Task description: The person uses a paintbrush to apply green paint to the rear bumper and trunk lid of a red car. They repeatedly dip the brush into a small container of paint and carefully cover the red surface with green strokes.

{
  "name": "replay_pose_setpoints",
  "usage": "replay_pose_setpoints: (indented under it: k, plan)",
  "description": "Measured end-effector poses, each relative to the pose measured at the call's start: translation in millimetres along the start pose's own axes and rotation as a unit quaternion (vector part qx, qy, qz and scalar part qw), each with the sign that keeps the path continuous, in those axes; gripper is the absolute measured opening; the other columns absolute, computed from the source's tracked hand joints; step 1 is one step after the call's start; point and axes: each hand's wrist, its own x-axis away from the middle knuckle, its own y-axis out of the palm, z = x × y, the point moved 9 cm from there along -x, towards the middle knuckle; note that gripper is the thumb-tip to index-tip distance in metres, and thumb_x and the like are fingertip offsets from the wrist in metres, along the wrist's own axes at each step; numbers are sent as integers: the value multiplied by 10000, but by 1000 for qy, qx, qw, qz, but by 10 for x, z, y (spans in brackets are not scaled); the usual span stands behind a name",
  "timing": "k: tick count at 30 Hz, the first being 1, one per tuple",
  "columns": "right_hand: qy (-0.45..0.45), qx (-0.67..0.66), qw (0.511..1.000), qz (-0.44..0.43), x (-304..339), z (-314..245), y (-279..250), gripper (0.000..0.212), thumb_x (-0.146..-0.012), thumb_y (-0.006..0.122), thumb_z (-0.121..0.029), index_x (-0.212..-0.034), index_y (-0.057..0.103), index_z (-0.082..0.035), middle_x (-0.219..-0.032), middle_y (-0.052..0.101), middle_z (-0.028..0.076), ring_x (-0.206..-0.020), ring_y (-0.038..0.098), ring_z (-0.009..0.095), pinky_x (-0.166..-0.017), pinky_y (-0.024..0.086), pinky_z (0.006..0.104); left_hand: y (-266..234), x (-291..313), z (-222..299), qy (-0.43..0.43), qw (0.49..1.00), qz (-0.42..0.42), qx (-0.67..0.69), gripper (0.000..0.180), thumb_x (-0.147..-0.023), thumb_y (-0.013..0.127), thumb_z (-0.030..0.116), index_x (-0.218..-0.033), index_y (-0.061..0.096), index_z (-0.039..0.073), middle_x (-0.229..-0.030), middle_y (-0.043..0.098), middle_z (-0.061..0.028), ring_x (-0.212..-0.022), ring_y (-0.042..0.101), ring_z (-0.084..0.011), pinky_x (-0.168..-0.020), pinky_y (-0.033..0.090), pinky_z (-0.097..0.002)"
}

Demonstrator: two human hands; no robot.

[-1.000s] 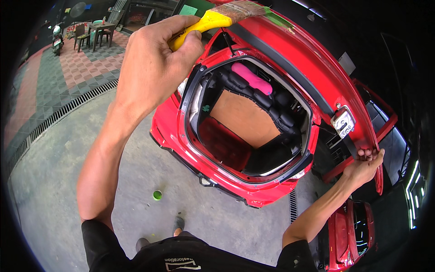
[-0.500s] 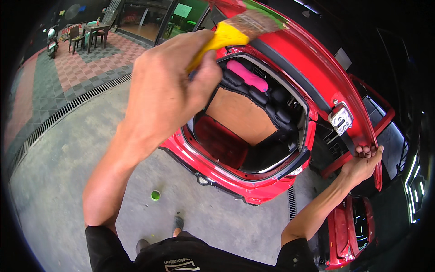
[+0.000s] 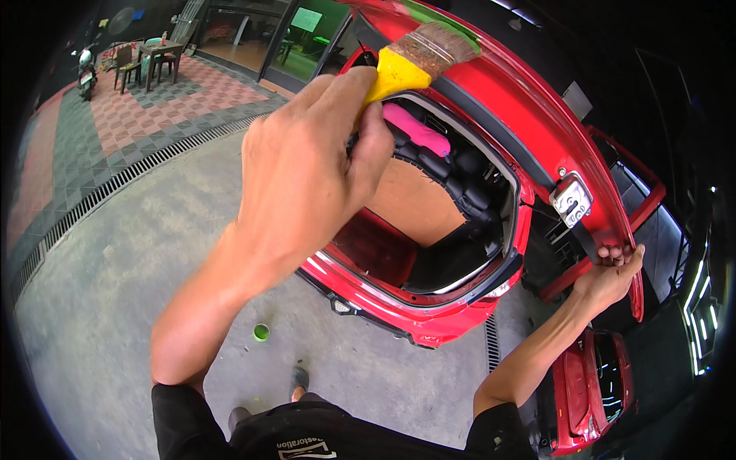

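Head: left fingers pinch a brush; right fingers clasp the tailgate's edge; broad floor spreads below.

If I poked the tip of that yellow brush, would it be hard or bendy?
Its bristles would probably bend: they look like thin hairs. The yellow handle should stay stiff, looking thick and solid. The brush is likely light, as the left hand alone holds it up.

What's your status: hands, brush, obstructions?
Left hand gripping brush, bristles at green paint on tailgate, contact unclear. Right hand gripping tailgate edge. Left hand hiding part of trunk.
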Motion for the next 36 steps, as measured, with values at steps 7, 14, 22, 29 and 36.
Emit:
replay_pose_setpoints:
  k: [7, 14, 22, 29, 36]
  plan:
    - [-7, -28, 1000, -5, 25, -37, 47, 340, -1092, 688, -365, -1026, 669, -32, -770, 602, 30, -669, 565, 134, -653, 496, 308, 51, 2, -4, 5, 1000, 5, -25, 274, -957, 715, 39, -1219, 727, -40, -910, 723, -181, -697, 690, -318, -658, 550, -363]
    - [10, -45, 998, -31, 16, -3, 81, 310, -1092, 699, -343, -950, 621, -78, -755, 565, 11, -688, 557, 135, -650, 484, 296, -97, 30, -185, -20, 1000, 12, -19, 294, -988, 708, 67, -1256, 738, -51, -859, 724, -153, -677, 682, -178, -659, 542, -321]
    - [-4, -32, 999, -24, 17, -24, 59, 307, -1098, 684, -342, -975, 635, -65, -758, 587, 17, -676, 567, 136, -648, 492, 299, -231, -94, -390, -79, 997, -4, 5, 304, -1048, 700, 147, -1281, 746, -42, -832, 721, -51, -762, 630, -63, -711, 517, -252]
    - [-11, -24, 1000, -11, 5, -56, 62, 322, -1095, 682, -346, -1004, 638, -40, -761, 587, 25, -665, 560, 133, -644, 492, 300, -276, 9, -535, -146, 989, -5, 38, 315, -1047, 698, 171, -1275, 751, -39, -866, 749, -62, -807, 671, -78, -757, 535, -252]
    - [-24, -32, 999, -22, 40, -25, 108, 287, -1115, 653, -296, -935, 576, -85, -804, 541, 0, -692, 539, 112, -623, 458, 293, -222, -73, -600, -113, 994, 7, 6, 308, -1044, 690, 168, -1264, 752, -38, -830, 728, -54, -760, 637, -76, -705, 509, -254]
